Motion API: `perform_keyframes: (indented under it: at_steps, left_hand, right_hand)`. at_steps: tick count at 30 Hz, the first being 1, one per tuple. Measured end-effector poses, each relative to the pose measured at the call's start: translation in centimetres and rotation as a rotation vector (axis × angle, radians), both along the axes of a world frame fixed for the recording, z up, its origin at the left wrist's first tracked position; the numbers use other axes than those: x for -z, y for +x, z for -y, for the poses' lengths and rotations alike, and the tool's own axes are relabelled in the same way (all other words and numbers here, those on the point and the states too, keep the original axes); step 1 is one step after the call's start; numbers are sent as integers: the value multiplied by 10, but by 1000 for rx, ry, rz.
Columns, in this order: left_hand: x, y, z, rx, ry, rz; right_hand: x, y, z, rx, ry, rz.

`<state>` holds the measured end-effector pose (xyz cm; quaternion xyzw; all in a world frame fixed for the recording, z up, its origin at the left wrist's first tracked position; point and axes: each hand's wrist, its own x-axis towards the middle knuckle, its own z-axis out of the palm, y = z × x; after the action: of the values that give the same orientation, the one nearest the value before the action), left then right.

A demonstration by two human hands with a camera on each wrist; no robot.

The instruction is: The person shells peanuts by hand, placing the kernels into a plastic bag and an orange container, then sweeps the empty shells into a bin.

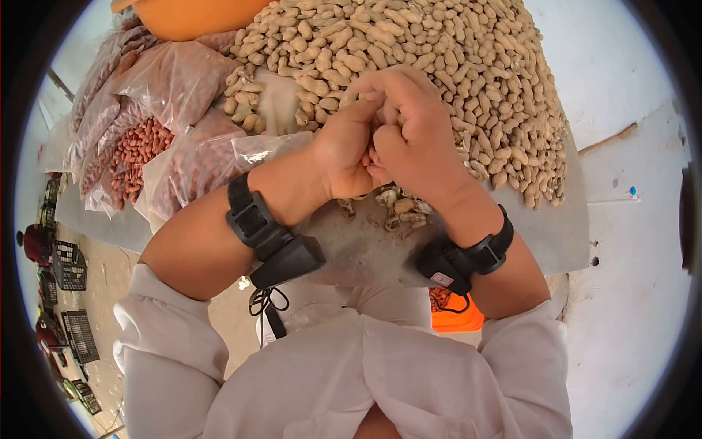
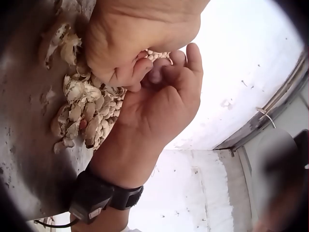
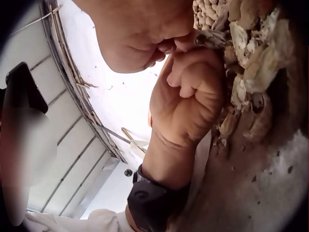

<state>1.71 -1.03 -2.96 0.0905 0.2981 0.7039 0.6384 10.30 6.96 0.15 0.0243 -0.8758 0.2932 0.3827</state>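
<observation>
My left hand (image 1: 344, 150) and right hand (image 1: 418, 135) meet over the near edge of a large heap of unshelled peanuts (image 1: 439, 44). Fingers on both hands are curled inward, and the fingertips come together. A brownish peanut shell (image 3: 212, 39) shows where they meet in the right wrist view; the hands hide most of what is pinched there. The left wrist view has the right hand (image 2: 161, 104) facing the left. Broken, empty shells (image 1: 401, 208) lie on the table just below the hands, seen closer as a pile of shells (image 2: 79, 104) in the left wrist view.
Clear plastic bags (image 1: 175, 77) stand at the left, with red peanut kernels (image 1: 139, 157) showing in one. Behind them is an orange basin (image 1: 190, 14). An orange container (image 1: 459, 318) sits below the table (image 1: 351, 256). Dark crates (image 1: 79, 336) stand on the floor far left.
</observation>
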Motion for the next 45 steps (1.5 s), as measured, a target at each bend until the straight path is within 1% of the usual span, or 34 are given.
perform_keyframes:
  at_steps: [2, 5, 8, 11, 14, 17, 20, 23, 26, 27, 30, 31, 34, 35, 38, 39, 42, 43, 45]
  left_hand:
    - [11, -6, -5, 28, 106, 23]
    - [-1, -3, -4, 5, -2, 70]
    - [-6, -2, -1, 6, -4, 81]
    - [-3, -9, 2, 146, 94, 111]
    - [-2, -9, 2, 187, 119, 148]
    - [1, -10, 1, 199, 129, 165]
    - [-3, -9, 1, 163, 106, 154]
    - [-9, -6, 4, 134, 147, 87]
    - [-7, -11, 4, 108, 155, 39]
    - [-10, -13, 5, 90, 175, 72]
    - [-18, -18, 5, -60, 180, 10]
    - [-24, -18, 6, -117, 181, 3]
    - [-42, -25, 11, -279, 299, -282]
    - [-48, -25, 13, -347, 311, -394]
    - [-62, -18, 14, -532, 384, -865]
    - [-74, -7, 23, -537, 279, -1049]
    - [-69, -10, 16, -674, 610, -1867]
    - [-67, -11, 16, -631, 613, -1888]
    - [-67, -11, 18, -586, 627, -1912]
  right_hand:
    - [2, -3, -3, -20, 76, -29]
    - [8, -6, -5, -78, -123, -85]
    - [1, 0, -5, -54, -171, 3]
    - [2, 3, -11, -69, -359, -4]
    - [-4, 8, -10, -189, -713, 2]
    - [-4, 4, -14, -362, -876, -114]
    - [-7, 4, -12, -425, -975, -158]
    - [-13, 3, -10, -309, -1037, -320]
    - [-12, 11, -30, -69, -749, -119]
    - [-16, 15, -33, 80, -613, 87]
    - [-15, 14, -35, 144, -480, 140]
    - [-22, 18, -29, 88, -686, 176]
    - [-22, 15, -5, -252, -1402, -99]
    - [-22, 14, 5, -299, -1526, -70]
    - [-20, 1, 35, -459, -1825, -103]
    - [-26, -2, 46, -509, -1859, -131]
    - [-19, -16, 56, -629, -1845, -400]
    - [-19, -15, 59, -609, -1868, -414]
    - [-12, -17, 61, -673, -1893, -483]
